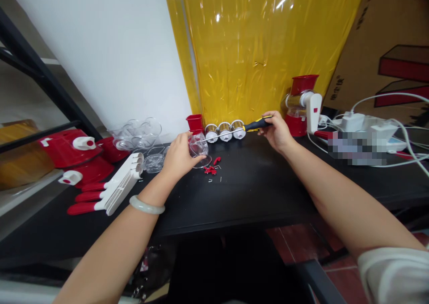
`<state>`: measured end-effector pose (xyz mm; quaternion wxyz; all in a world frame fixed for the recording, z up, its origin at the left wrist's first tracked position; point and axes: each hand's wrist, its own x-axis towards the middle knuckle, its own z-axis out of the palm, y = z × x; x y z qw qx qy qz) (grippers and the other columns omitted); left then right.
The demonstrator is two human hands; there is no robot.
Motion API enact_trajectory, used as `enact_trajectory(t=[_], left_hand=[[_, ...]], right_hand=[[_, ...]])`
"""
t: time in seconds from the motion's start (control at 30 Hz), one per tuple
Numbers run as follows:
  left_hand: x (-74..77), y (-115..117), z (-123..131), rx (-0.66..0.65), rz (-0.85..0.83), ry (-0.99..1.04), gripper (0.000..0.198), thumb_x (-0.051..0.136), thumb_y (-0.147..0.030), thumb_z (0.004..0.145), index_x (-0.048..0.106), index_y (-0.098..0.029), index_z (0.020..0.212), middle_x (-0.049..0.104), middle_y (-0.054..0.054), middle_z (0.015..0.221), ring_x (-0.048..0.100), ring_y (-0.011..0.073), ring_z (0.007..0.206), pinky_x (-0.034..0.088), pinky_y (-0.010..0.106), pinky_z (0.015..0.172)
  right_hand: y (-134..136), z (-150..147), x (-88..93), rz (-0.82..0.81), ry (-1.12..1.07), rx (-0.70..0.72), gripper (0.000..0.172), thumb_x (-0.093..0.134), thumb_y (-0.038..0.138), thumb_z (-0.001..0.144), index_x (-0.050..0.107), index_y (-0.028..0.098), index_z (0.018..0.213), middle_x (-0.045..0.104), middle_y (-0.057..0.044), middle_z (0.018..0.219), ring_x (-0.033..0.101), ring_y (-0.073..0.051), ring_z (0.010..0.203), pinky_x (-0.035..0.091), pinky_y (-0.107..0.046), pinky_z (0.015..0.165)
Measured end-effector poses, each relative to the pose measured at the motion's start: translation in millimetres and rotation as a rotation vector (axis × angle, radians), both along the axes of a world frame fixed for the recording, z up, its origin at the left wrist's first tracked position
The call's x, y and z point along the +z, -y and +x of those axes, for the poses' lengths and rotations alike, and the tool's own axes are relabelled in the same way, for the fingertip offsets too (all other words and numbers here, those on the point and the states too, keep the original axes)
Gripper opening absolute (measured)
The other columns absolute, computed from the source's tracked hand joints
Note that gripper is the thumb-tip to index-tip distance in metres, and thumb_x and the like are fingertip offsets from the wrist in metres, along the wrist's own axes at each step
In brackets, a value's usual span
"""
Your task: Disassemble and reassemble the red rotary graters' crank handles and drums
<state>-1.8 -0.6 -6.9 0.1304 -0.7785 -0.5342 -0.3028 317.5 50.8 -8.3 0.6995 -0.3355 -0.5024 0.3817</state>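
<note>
My left hand (pixel 178 157) is closed around a clear plastic housing (pixel 198 146) with a red hopper (pixel 195 122) on top, resting on the black table (pixel 254 183). My right hand (pixel 276 131) grips a screwdriver with a black and yellow handle (pixel 257 124). Its long metal shaft (pixel 221 135) points left and its tip reaches the clear housing. Small red clips and several loose screws (pixel 212 170) lie just in front of the housing. A pale bangle (pixel 146 205) circles my left wrist.
Three drum blades (pixel 225 131) stand behind the shaft. An assembled red and white grinder (pixel 303 104) stands at the right, by chargers and cables (pixel 365 125). White handles (pixel 124 182), red parts (pixel 72 150) and clear housings (pixel 137 134) lie left. Yellow film (pixel 254 45) hangs behind.
</note>
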Motion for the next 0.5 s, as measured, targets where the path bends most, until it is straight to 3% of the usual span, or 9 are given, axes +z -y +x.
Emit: enact_trajectory(t=[0.13, 0.23, 0.37, 0.5], left_hand=[[-0.4, -1.0, -0.7, -0.006, 0.007, -0.008, 0.078, 0.083, -0.043, 0.073, 0.043, -0.020, 0.136, 0.058, 0.015, 0.134, 0.056, 0.0358, 0.127, 0.047, 0.049, 0.104], [-0.5, -1.1, -0.9, -0.008, 0.006, -0.009, 0.078, 0.083, -0.043, 0.073, 0.043, -0.019, 0.136, 0.058, 0.015, 0.133, 0.056, 0.0356, 0.127, 0.047, 0.049, 0.105], [-0.8, -1.2, -1.2, -0.010, 0.008, -0.007, 0.078, 0.083, -0.042, 0.074, 0.042, -0.020, 0.136, 0.057, 0.015, 0.134, 0.055, 0.0355, 0.127, 0.046, 0.050, 0.106], [-1.1, -1.6, -1.4, -0.008, 0.006, -0.002, 0.078, 0.083, -0.042, 0.073, 0.042, -0.021, 0.137, 0.057, 0.014, 0.134, 0.056, 0.0351, 0.127, 0.046, 0.050, 0.105]], right_hand=[[-1.9, 1.0, -0.6, -0.007, 0.051, -0.093, 0.039, 0.061, 0.061, 0.079, 0.047, 0.025, 0.079, 0.043, 0.007, 0.058, 0.039, -0.008, 0.041, 0.043, -0.023, 0.041], [-2.8, 0.4, -0.3, -0.016, 0.081, -0.140, 0.039, 0.067, 0.057, 0.078, 0.047, 0.024, 0.076, 0.039, 0.008, 0.055, 0.037, -0.008, 0.040, 0.042, -0.023, 0.041], [0.8, -1.7, 1.9, -0.042, -0.038, -0.036, 0.029, 0.070, 0.042, 0.073, 0.048, 0.025, 0.082, 0.051, 0.008, 0.067, 0.046, -0.007, 0.046, 0.046, -0.021, 0.046], [2.0, -0.8, 1.0, -0.041, -0.008, 0.013, 0.037, 0.069, 0.054, 0.074, 0.046, 0.026, 0.084, 0.054, 0.007, 0.069, 0.055, -0.009, 0.048, 0.047, -0.022, 0.045]])
